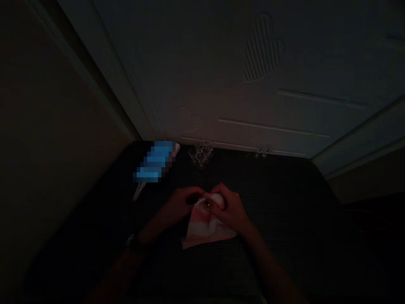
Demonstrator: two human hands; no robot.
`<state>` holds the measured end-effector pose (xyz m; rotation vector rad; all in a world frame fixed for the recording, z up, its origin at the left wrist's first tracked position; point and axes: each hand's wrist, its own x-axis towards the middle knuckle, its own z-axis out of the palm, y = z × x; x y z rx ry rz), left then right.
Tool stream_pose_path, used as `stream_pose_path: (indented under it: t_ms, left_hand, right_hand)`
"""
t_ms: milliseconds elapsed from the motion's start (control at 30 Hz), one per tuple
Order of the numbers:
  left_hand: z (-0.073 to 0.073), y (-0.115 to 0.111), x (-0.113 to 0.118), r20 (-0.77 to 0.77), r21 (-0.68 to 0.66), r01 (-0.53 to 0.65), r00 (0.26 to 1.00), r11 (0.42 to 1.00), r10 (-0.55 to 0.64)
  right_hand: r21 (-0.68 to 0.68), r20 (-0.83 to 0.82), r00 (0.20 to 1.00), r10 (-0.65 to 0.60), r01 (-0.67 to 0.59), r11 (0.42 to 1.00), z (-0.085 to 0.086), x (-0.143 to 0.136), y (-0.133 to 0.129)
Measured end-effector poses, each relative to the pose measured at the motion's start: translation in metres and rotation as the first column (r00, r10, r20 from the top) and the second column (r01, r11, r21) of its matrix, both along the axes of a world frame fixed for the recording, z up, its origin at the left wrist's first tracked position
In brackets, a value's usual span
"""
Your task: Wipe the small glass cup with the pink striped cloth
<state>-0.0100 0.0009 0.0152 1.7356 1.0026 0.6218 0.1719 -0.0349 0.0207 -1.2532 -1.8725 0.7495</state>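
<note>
In dim light, my left hand (186, 200) and my right hand (230, 205) come together above the dark table. Between them is a pale cloth with reddish patches (202, 228), its lower corners hanging toward me. A small round glass (207, 205) with a bright glint shows in the folds; it looks like a small stemmed glass, though most of it is covered. My right fingers close round the cloth and glass. The curled left fingers pinch the cloth at the left side of the glass. A dark watch or band (130, 240) is on my left wrist.
Several small stemmed glasses (201, 154) stand clustered at the back of the black table (284, 202). More small glasses (262, 153) are farther right. A device with a blurred blue screen (155, 162) lies at the back left. A pale panel with heart reliefs (228, 93) rises behind.
</note>
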Motion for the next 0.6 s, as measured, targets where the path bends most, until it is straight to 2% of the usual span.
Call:
stream_pose_path:
  t_ms: [100, 200, 433, 600]
  left_hand:
    - [0.0014, 0.0004, -0.0015, -0.095, 0.108, -0.019, 0.995, 0.994, 0.029]
    - [0.0029, 0.0003, -0.003, -0.118, 0.148, -0.011, 0.993, 0.989, 0.029]
    - [0.0063, -0.0008, -0.0036, -0.04, 0.188, -0.033, 0.998, 0.982, 0.041]
    - [0.0057, -0.0011, -0.0031, 0.055, 0.198, -0.064, 0.997, 0.978, 0.054]
  right_hand:
    - [0.004, -0.001, 1.0, 0.019, -0.019, 1.0, 0.0005, 0.0002, -0.0002]
    - [0.016, -0.024, 1.0, 0.02, -0.02, 1.0, 0.0017, 0.0012, -0.0002]
    - [0.037, -0.127, 0.991, 0.05, -0.046, 0.998, 0.0051, 0.0047, -0.0009]
    - [0.002, -0.282, 0.955, 0.094, -0.097, 0.995, 0.0091, 0.0051, 0.0002]
